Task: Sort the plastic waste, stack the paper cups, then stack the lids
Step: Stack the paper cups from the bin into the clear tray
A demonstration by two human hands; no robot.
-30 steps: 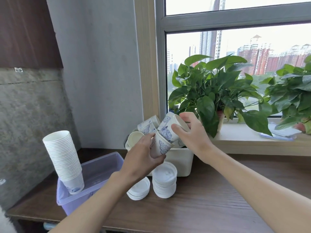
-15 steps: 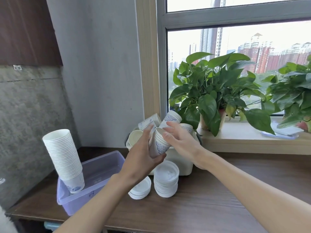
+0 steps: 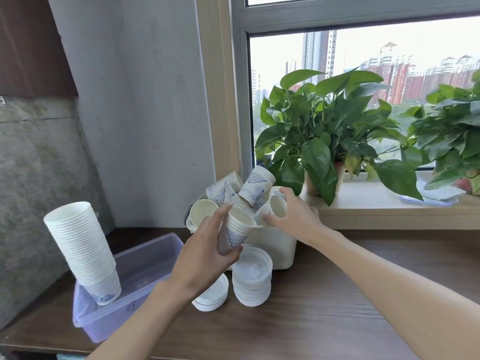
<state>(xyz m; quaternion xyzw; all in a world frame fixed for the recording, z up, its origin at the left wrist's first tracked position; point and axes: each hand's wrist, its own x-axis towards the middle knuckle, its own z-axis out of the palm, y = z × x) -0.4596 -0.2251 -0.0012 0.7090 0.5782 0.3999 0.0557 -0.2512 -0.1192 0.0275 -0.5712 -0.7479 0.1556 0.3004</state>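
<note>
Gripping cups (image 3: 237,231), left hand (image 3: 205,258), right hand (image 3: 298,219) grasping cup (image 3: 276,206)

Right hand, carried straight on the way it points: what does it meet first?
The white blue-patterned paper cup lying in the white plastic bin; the right hand seems to curl round it already, though depth is unclear.

Tall white cup stack (image 3: 80,245) tilted, lid stack (image 3: 252,276) upright, patterned cups (image 3: 255,187) jumbled

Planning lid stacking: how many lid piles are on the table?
2: a tall pile before the white bin; a low pile left of it, partly behind the left hand. Others may be hidden.
</note>
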